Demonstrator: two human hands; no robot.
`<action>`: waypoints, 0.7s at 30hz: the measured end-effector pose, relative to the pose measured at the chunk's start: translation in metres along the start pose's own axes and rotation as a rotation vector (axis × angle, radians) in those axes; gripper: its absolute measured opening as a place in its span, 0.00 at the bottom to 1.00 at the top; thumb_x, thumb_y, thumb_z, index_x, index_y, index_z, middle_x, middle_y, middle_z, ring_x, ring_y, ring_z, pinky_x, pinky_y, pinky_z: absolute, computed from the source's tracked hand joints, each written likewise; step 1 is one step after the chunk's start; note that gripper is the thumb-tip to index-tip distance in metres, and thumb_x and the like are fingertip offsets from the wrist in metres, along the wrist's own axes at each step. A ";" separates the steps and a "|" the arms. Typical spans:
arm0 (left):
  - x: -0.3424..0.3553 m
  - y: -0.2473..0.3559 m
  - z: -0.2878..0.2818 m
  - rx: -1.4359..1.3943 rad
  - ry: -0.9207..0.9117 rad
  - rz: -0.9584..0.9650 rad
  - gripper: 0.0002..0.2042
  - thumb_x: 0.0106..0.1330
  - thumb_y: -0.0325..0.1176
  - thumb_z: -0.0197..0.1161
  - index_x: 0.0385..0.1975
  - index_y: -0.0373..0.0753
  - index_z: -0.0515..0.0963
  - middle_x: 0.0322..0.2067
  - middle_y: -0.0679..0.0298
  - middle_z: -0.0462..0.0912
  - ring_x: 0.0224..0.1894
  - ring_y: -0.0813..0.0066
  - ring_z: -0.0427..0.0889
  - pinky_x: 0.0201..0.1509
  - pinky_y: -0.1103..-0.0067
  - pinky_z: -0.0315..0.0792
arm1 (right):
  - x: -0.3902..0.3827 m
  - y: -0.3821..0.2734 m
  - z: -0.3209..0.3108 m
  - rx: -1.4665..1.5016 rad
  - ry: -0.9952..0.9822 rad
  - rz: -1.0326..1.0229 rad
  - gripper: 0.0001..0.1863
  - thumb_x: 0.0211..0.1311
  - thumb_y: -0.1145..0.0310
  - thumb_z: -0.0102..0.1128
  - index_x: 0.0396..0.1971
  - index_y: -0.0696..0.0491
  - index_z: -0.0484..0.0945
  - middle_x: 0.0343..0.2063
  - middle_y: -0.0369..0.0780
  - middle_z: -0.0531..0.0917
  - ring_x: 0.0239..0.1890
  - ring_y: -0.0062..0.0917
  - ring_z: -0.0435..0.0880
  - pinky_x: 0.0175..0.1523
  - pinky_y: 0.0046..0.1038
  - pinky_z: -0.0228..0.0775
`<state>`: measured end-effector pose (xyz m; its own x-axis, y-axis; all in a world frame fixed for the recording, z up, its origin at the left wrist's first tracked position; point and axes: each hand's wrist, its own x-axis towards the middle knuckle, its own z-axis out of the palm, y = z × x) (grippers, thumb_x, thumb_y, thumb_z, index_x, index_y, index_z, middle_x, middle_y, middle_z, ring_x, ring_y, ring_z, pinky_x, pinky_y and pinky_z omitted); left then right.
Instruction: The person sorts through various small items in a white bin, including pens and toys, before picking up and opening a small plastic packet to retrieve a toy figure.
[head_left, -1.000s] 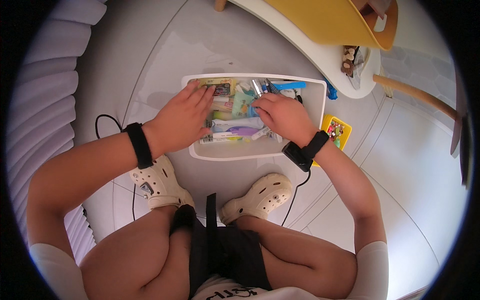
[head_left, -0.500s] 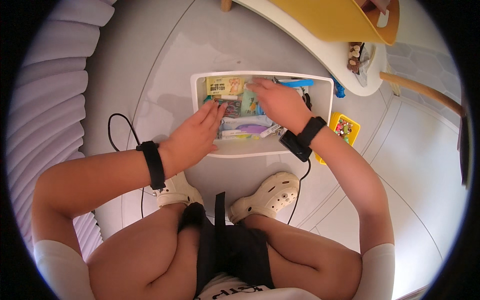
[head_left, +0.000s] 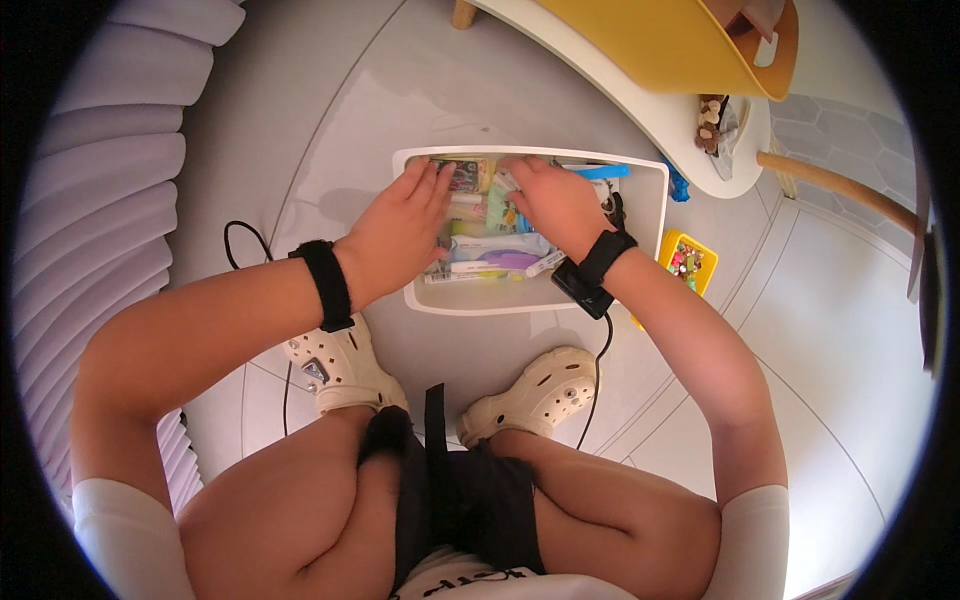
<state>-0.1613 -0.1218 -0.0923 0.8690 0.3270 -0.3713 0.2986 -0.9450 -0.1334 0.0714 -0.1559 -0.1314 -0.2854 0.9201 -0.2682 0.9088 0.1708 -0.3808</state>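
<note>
A white plastic bin (head_left: 535, 297) on the floor holds several small packaged items. My left hand (head_left: 395, 225) is at its left side, fingers apart, their tips beside a dark patterned packet (head_left: 464, 176) that lies over a yellow one. My right hand (head_left: 560, 205) reaches into the top middle of the bin, thumb apart from the fingers, touching the items by a pale green packet (head_left: 500, 214); some fingertips are hard to make out. A purple item (head_left: 510, 260) lies lower in the bin, and a blue strip (head_left: 605, 172) along its far right.
A yellow container of small colourful pieces (head_left: 688, 262) stands right of the bin. A curved white shelf (head_left: 730, 175) with wooden legs overhangs the back right. Purple padded folds (head_left: 110, 230) line the left side. A cable (head_left: 603, 360) runs from the black device at my right wrist.
Since half a second ago my left hand has moved up toward the bin's far edge. The dark patterned packet now sits higher, covering much of the yellow packet. My right hand shifted slightly.
</note>
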 end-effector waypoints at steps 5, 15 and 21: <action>0.001 0.002 -0.002 -0.064 0.014 0.028 0.32 0.64 0.56 0.53 0.57 0.33 0.72 0.64 0.48 0.65 0.67 0.59 0.62 0.74 0.65 0.45 | 0.002 0.000 0.010 -0.147 0.007 -0.054 0.12 0.56 0.71 0.55 0.41 0.54 0.75 0.33 0.43 0.80 0.33 0.37 0.84 0.35 0.35 0.77; -0.011 0.000 0.005 -0.157 0.073 0.085 0.28 0.64 0.54 0.54 0.50 0.34 0.77 0.62 0.50 0.69 0.67 0.61 0.62 0.74 0.63 0.46 | 0.007 0.000 0.009 -0.161 -0.092 -0.025 0.14 0.57 0.68 0.58 0.42 0.55 0.71 0.30 0.46 0.80 0.34 0.39 0.84 0.34 0.37 0.76; -0.017 -0.005 0.006 -0.224 0.082 0.110 0.25 0.65 0.52 0.55 0.48 0.34 0.78 0.60 0.53 0.71 0.66 0.60 0.62 0.74 0.62 0.46 | 0.002 0.025 -0.020 0.187 -0.164 -0.177 0.10 0.58 0.66 0.58 0.39 0.51 0.73 0.32 0.44 0.81 0.39 0.42 0.80 0.43 0.41 0.72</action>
<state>-0.1800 -0.1231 -0.0906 0.9272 0.2295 -0.2959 0.2729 -0.9553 0.1141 0.0998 -0.1427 -0.1241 -0.4938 0.8099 -0.3166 0.7728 0.2418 -0.5868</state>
